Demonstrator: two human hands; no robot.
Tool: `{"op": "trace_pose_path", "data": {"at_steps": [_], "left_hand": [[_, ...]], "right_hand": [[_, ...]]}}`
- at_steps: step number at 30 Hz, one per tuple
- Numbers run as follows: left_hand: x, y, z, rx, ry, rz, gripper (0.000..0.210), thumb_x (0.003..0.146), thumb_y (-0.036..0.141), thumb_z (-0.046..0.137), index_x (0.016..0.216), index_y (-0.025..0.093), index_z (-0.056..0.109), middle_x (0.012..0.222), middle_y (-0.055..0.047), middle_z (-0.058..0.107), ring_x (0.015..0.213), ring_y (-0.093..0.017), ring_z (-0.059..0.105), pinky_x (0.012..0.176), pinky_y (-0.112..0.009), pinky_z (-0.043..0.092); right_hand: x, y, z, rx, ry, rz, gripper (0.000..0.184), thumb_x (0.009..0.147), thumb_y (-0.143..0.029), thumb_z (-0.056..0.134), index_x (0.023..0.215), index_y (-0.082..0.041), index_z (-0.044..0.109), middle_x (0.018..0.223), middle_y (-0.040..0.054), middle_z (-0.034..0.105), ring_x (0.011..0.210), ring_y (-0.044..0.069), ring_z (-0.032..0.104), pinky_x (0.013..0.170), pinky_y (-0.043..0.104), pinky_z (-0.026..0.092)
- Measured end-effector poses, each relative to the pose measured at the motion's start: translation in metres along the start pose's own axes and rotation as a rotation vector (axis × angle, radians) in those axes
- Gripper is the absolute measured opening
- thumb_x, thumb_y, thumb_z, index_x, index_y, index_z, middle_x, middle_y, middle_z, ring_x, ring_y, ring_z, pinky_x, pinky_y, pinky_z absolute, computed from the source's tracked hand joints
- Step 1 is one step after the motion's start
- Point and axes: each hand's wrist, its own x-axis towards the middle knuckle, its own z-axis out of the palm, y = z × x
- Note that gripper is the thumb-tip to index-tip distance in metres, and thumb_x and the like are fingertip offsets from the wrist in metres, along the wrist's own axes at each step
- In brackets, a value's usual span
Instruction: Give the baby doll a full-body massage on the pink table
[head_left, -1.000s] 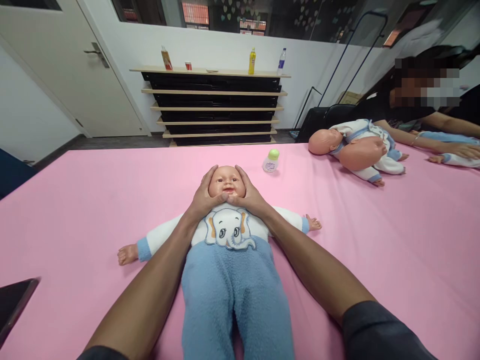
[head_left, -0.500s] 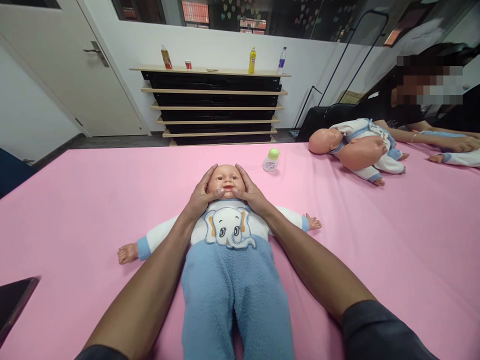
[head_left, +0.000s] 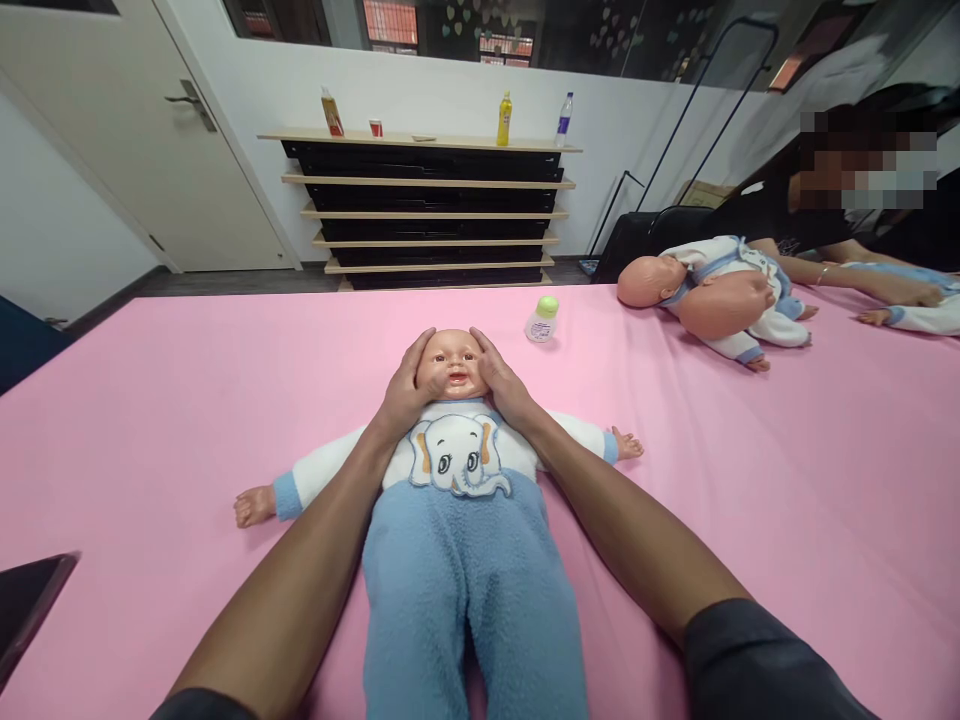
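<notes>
A baby doll (head_left: 469, 560) lies on its back on the pink-covered table, dressed in a white top with an elephant patch and fuzzy blue trousers. Its arms are spread out to both sides. My left hand (head_left: 409, 388) cups the left side of the doll's head, fingers along the temple and thumb on the cheek by the mouth. On the other side, my right hand (head_left: 506, 380) holds the head the same way, with its thumb against the cheek. The doll's eyes and mouth show between my palms; its ears are hidden.
A small bottle with a green cap (head_left: 542, 320) stands beyond the doll's head. Other dolls (head_left: 720, 300) lie at the right, near a co-worker's arm (head_left: 877, 280). A dark flat device (head_left: 34, 600) rests at the left edge. Stacked boards (head_left: 427, 185) stand behind the pink table (head_left: 187, 400).
My thumbs have slid outward from beside the doll's mouth and chin, up over its cheeks. The fingers stay along the sides of its head. The co-worker's hand shifted slightly.
</notes>
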Motion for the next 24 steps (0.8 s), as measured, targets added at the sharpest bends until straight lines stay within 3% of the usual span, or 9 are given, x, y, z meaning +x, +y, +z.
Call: {"op": "trace_pose_path", "data": {"at_steps": [3, 5, 13, 19, 24], "left_hand": [[-0.003, 0.005, 0.000, 0.093, -0.036, -0.005, 0.106, 0.062, 0.050, 0.084, 0.152, 0.030, 0.032, 0.157, -0.008, 0.032, 0.145, -0.034, 0.031, 0.120, -0.051, 0.025], [-0.004, 0.007, 0.000, 0.102, -0.038, -0.010, 0.110, 0.060, 0.049, 0.086, 0.152, 0.030, 0.031, 0.157, -0.009, 0.032, 0.145, -0.033, 0.031, 0.120, -0.049, 0.025], [0.001, 0.005, -0.003, 0.059, -0.042, -0.020, 0.102, 0.062, 0.053, 0.083, 0.150, 0.025, 0.038, 0.155, -0.009, 0.037, 0.144, -0.034, 0.032, 0.120, -0.048, 0.027], [0.002, 0.002, -0.004, -0.025, -0.036, -0.003, 0.088, 0.075, 0.058, 0.072, 0.149, 0.022, 0.040, 0.155, -0.010, 0.039, 0.143, -0.032, 0.035, 0.120, -0.047, 0.027], [0.003, 0.004, -0.002, -0.053, 0.004, -0.016, 0.069, 0.088, 0.058, 0.057, 0.144, 0.020, 0.047, 0.153, -0.009, 0.043, 0.143, -0.029, 0.036, 0.121, -0.044, 0.025]], "right_hand": [[-0.005, -0.010, -0.002, -0.067, -0.052, -0.001, 0.107, 0.070, -0.061, 0.078, 0.156, -0.031, 0.022, 0.160, -0.0002, 0.026, 0.147, 0.027, 0.027, 0.123, 0.043, 0.023], [-0.007, -0.014, -0.002, -0.086, -0.060, -0.001, 0.111, 0.067, -0.058, 0.081, 0.156, -0.029, 0.020, 0.160, 0.0016, 0.025, 0.148, 0.027, 0.026, 0.123, 0.042, 0.023], [-0.008, -0.017, 0.000, -0.102, -0.033, 0.010, 0.106, 0.072, -0.061, 0.076, 0.156, -0.028, 0.022, 0.161, 0.0021, 0.024, 0.149, 0.026, 0.024, 0.123, 0.041, 0.021], [-0.006, -0.011, -0.003, -0.070, -0.054, -0.044, 0.090, 0.083, -0.062, 0.064, 0.156, -0.029, 0.023, 0.161, -0.0007, 0.025, 0.149, 0.022, 0.023, 0.124, 0.038, 0.020], [0.000, -0.004, -0.002, -0.002, -0.030, 0.007, 0.078, 0.088, -0.071, 0.049, 0.154, -0.034, 0.028, 0.159, -0.0067, 0.028, 0.149, 0.022, 0.022, 0.125, 0.040, 0.018]]}}
